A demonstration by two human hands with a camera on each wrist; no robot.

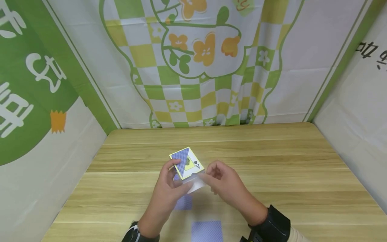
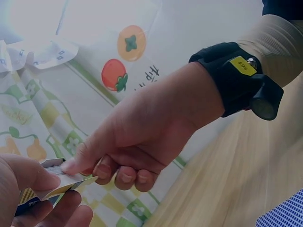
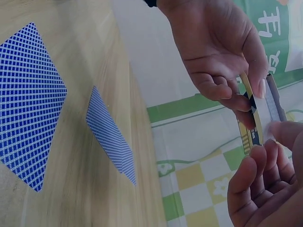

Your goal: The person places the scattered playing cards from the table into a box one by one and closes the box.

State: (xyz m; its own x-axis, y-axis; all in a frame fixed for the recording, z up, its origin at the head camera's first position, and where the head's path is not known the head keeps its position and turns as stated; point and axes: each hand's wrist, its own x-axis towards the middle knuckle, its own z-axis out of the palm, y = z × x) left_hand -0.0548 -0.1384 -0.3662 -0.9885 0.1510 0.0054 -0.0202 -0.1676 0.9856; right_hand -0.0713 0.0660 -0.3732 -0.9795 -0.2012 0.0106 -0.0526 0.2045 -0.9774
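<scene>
A playing card box (image 1: 188, 163) with an ace of spades and a blue patterned corner on its face is held above the table. My left hand (image 1: 167, 188) grips it from the left, thumb near its lower end and fingers along the far side. At the near end stands a white flap (image 1: 197, 185), which my right hand (image 1: 225, 183) pinches at its edge, the other fingers curled. In the right wrist view, pale card edges (image 3: 273, 101) show inside the box mouth. The tips of some fingers are hidden behind the box.
Two blue-backed cards or stacks lie on the wooden table (image 1: 272, 158): one (image 1: 207, 231) near the front edge, the other (image 1: 184, 202) partly behind my left hand. Printed cloth (image 1: 205, 90) hangs at the back, with more cloth at both sides.
</scene>
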